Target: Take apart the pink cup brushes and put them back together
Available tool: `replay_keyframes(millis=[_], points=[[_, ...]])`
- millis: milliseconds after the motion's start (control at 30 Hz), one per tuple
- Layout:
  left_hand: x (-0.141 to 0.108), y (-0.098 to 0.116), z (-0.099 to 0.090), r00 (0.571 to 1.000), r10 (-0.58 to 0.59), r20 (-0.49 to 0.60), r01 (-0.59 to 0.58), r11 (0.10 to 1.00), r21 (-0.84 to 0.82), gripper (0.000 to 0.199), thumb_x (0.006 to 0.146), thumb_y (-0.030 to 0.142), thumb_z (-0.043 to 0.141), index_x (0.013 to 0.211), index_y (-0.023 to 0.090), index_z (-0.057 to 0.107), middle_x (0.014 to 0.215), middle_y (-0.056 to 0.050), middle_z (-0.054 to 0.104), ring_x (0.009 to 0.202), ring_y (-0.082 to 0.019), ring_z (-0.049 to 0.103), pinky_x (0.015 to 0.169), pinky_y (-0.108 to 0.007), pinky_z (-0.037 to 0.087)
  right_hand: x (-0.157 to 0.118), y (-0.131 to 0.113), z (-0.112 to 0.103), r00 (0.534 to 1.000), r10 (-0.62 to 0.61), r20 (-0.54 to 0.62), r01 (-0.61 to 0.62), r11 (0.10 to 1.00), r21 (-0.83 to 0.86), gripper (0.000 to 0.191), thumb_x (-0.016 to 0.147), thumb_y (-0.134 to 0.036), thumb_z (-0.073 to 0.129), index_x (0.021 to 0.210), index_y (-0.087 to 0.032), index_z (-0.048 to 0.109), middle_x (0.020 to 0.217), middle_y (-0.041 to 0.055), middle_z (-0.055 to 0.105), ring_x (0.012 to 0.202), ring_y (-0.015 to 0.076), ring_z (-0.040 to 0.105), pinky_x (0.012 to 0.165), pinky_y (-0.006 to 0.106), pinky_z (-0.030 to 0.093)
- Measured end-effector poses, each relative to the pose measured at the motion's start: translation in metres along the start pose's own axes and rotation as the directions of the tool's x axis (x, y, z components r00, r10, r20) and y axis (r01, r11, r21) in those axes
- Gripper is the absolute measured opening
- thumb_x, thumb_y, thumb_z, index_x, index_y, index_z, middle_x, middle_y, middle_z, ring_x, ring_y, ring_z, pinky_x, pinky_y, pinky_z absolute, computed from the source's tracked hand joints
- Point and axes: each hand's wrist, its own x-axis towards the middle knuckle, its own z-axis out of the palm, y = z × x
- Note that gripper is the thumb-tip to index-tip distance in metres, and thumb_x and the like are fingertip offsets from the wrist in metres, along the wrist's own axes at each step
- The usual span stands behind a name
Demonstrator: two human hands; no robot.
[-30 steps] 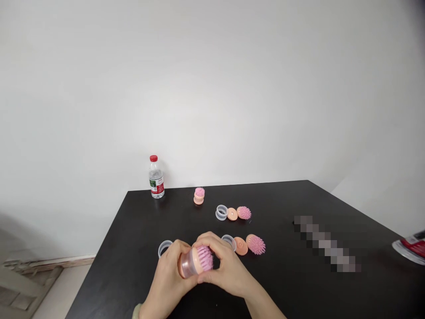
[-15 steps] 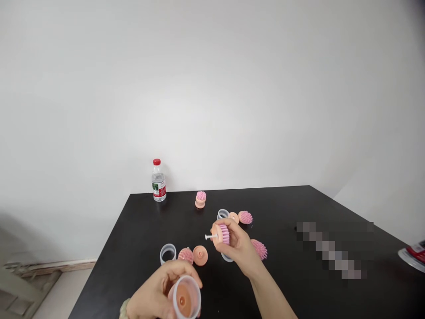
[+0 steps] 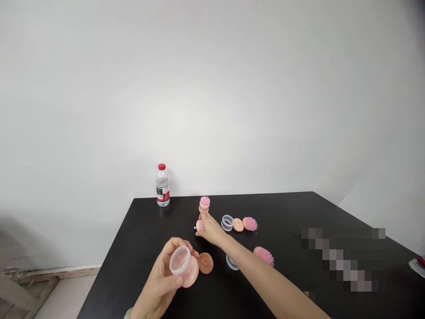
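Note:
My left hand (image 3: pixel 162 277) is closed around a translucent cup (image 3: pixel 180 259) with a wide peach base, held tilted above the near part of the table. Beside it lies a peach disc (image 3: pixel 206 263) with a raised centre. My right hand (image 3: pixel 211 230) stretches toward the back and pinches a pink-bristled brush head (image 3: pixel 199 225), whose white pin points left. Just behind that hand stands a small brush (image 3: pixel 204 204) with pink bristles upward on a peach base. Whether they touch, I cannot tell.
Right of centre lie a clear ring (image 3: pixel 227 223), a peach disc (image 3: pixel 238 225) and a pink brush head (image 3: pixel 250 223). Nearer are another clear ring (image 3: pixel 232 262), partly behind my forearm, and a brush head (image 3: pixel 264 256). A water bottle (image 3: pixel 163 186) stands at the back left of the black table (image 3: pixel 285 212).
My right hand has moved away toward the back with the brush head, close to the standing brush. My left hand has raised and turned the cup, so its peach base now shows.

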Motion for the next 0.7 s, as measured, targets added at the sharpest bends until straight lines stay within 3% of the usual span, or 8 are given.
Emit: replay_keyframes(millis=[133, 267, 367, 500, 567, 700], points=[[0.001, -0.004, -0.003, 0.997, -0.054, -0.062, 0.055, 0.998, 0.022, 0.049, 0.062, 0.040, 0.090, 0.101, 0.024, 0.065, 0.099, -0.006, 0.068, 0.088, -0.023, 0.068, 0.076, -0.031, 0.049, 0.001, 0.001, 0.001, 1.000, -0.020, 0.015, 0.020, 1.000, -0.009, 0.063, 0.061, -0.012, 0.087, 0.116, -0.016, 0.057, 0.124, 0.0150, 0.059, 0.117, 0.0342, 0.058, 0.097, 0.046, 0.047], [0.003, -0.009, -0.007, 0.985, -0.076, -0.157, 0.078, 0.997, 0.007, 0.056, 0.070, 0.042, 0.085, 0.119, 0.025, 0.064, 0.110, -0.010, 0.071, 0.108, -0.029, 0.067, 0.088, -0.036, 0.050, -0.012, -0.006, -0.014, 0.995, -0.081, -0.052, 0.082, 0.996, 0.028, 0.074, 0.064, -0.014, 0.086, 0.130, -0.016, 0.053, 0.138, 0.0178, 0.054, 0.127, 0.0368, 0.052, 0.106, 0.052, 0.042], [0.006, -0.012, -0.009, 0.971, -0.026, -0.237, 0.043, 0.997, 0.066, 0.060, 0.072, 0.045, 0.083, 0.124, 0.022, 0.066, 0.114, -0.011, 0.070, 0.113, -0.029, 0.064, 0.095, -0.037, 0.049, -0.035, -0.019, -0.025, 0.980, -0.124, -0.158, 0.137, 0.988, 0.076, 0.056, 0.082, -0.021, 0.074, 0.133, -0.020, 0.052, 0.136, 0.0137, 0.057, 0.128, 0.0303, 0.051, 0.109, 0.049, 0.041], [0.006, -0.015, -0.007, 0.957, 0.048, -0.287, -0.007, 0.989, 0.144, 0.050, 0.068, 0.041, 0.087, 0.110, 0.020, 0.069, 0.103, -0.008, 0.070, 0.095, -0.022, 0.065, 0.082, -0.031, 0.051, -0.076, -0.039, -0.027, 0.973, -0.133, -0.188, 0.197, 0.904, 0.379, 0.021, 0.091, -0.028, 0.064, 0.111, -0.021, 0.064, 0.110, 0.0062, 0.068, 0.091, 0.0201, 0.068, 0.085, 0.036, 0.056], [0.005, -0.016, -0.005, 0.962, 0.049, -0.270, -0.010, 0.989, 0.146, 0.048, 0.068, 0.038, 0.088, 0.109, 0.021, 0.067, 0.101, -0.007, 0.069, 0.092, -0.021, 0.066, 0.080, -0.032, 0.053, -0.093, -0.047, -0.021, 0.973, -0.177, -0.149, 0.229, 0.831, 0.507, 0.023, 0.086, -0.030, 0.071, 0.107, -0.022, 0.067, 0.104, 0.0040, 0.068, 0.084, 0.0186, 0.068, 0.075, 0.032, 0.057], [0.003, -0.021, -0.004, 0.973, 0.105, -0.207, -0.035, 0.947, 0.319, 0.047, 0.075, 0.038, 0.081, 0.117, 0.024, 0.064, 0.110, -0.007, 0.068, 0.102, -0.023, 0.066, 0.088, -0.033, 0.054, -0.106, -0.046, -0.003, 0.959, -0.200, -0.199, 0.280, 0.763, 0.583, 0.031, 0.087, -0.032, 0.071, 0.116, -0.023, 0.066, 0.103, 0.0042, 0.067, 0.091, 0.0206, 0.067, 0.075, 0.030, 0.056]])
